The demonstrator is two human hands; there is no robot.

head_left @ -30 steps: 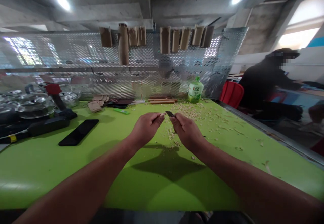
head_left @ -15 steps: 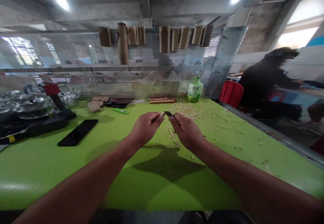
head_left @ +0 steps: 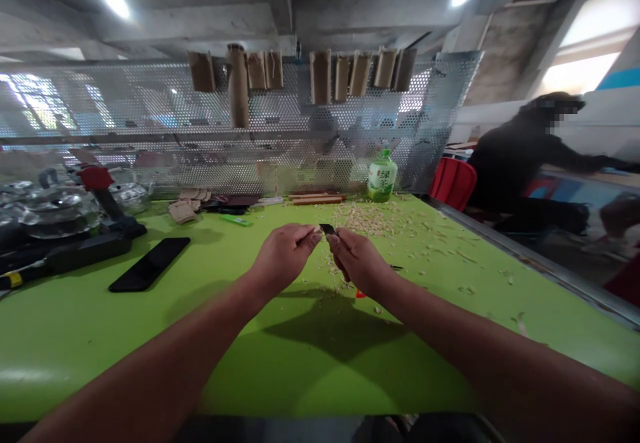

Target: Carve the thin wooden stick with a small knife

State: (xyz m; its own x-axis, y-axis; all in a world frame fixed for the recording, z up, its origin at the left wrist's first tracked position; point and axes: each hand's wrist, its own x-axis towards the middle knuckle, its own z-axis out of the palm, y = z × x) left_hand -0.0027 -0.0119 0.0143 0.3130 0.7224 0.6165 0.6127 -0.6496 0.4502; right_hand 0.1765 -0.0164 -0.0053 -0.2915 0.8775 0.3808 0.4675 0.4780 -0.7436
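Both hands meet over the middle of the green table (head_left: pixel 250 363). My left hand (head_left: pixel 285 254) is closed in a pinch on a small pale piece of wood (head_left: pixel 317 229); most of it is hidden by the fingers. From the closed fingers of my right hand (head_left: pixel 361 263) sticks the dark blade of a knife (head_left: pixel 327 229), its tip close to the wood; whether they touch I cannot tell. Below the right hand an orange thing (head_left: pixel 360 293) shows in part. Pale wood shavings (head_left: pixel 367 219) lie beneath and beyond the hands.
A black phone (head_left: pixel 150 264) lies to the left, near a red-and-black power tool (head_left: pixel 107 196) and shiny metal pots (head_left: pixel 57 209). Wood strips (head_left: pixel 317 198) and a green tea bottle (head_left: pixel 382 177) stand along the mesh panel (head_left: pixel 280 149). A person (head_left: pixel 520 149) sits at the right by a red chair (head_left: pixel 453 181).
The view has shifted slightly. My right hand has turned a little and drawn nearer the left, with the blade still at the wood. The orange thing below it now shows.
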